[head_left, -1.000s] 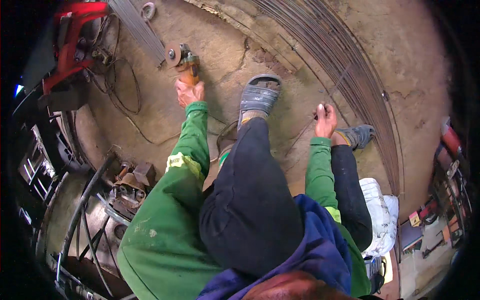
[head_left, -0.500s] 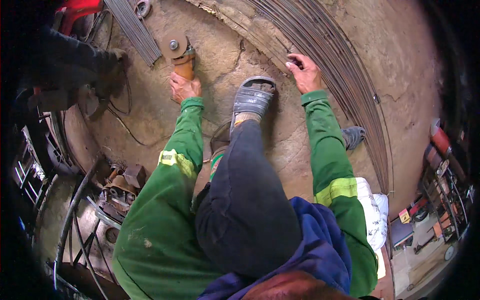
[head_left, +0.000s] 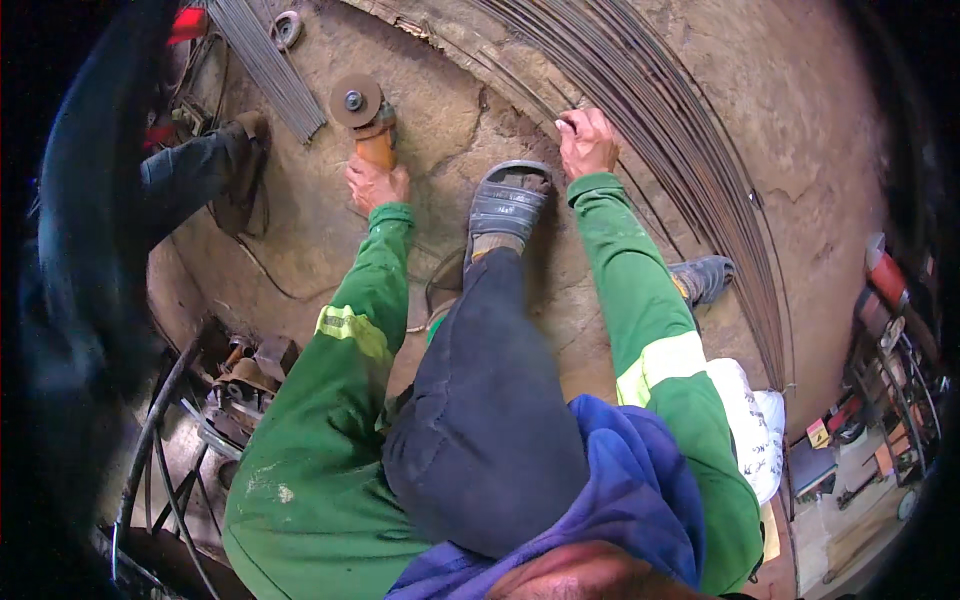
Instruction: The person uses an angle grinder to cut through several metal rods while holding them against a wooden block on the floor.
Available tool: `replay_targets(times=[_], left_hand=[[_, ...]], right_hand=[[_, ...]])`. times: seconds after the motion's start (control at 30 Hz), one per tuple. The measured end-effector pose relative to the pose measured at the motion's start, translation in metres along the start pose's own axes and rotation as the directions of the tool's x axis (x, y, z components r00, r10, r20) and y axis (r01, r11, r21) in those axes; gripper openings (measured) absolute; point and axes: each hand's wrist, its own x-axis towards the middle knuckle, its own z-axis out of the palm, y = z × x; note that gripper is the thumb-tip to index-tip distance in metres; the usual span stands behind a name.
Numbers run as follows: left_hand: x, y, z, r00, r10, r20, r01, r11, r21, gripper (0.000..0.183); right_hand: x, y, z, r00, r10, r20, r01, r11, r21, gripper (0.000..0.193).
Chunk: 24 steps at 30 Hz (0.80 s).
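My left hand (head_left: pixel 377 184) is closed around the orange body of an angle grinder (head_left: pixel 375 150). Its round brown disc (head_left: pixel 356 100) faces up at the far end, and whether it spins cannot be told. Further right, my right hand (head_left: pixel 588 142) has its fingers closed on a thin metal rod (head_left: pixel 535 97) at the near edge of a long bundle of dark rods (head_left: pixel 690 120). The fingertips are partly hidden behind the hand. Between my hands, my sandalled foot (head_left: pixel 510 205) rests on the brown floor.
Another person's leg and shoe (head_left: pixel 205 175) stand at the left. Short grey rods (head_left: pixel 265 70) and a metal ring (head_left: pixel 287 30) lie at the far left. A cable (head_left: pixel 265 265) crosses the floor. Metal parts (head_left: pixel 245 385) are nearer left; a white sack (head_left: pixel 745 430) lies right.
My right hand has moved slightly left and its fingers have closed on the rod. The grinder has shifted a little right and nearer. The other person's leg has moved at the left.
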Motion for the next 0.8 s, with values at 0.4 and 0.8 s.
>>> replay_targets(times=[0.4, 0.8], left_hand=[[0.000, 0.003, 0.006, 0.999, -0.021, -0.045, 0.022, 0.999, 0.024, 0.074], [0.003, -0.001, 0.013, 0.999, -0.028, -0.018, 0.030, 0.996, 0.086, 0.066]], right_hand=[[-0.001, -0.003, -0.002, 0.999, -0.042, -0.030, 0.040, 0.997, -0.061, 0.010], [-0.003, -0.001, 0.002, 0.998, 0.063, -0.011, -0.063, 0.993, -0.101, 0.013]])
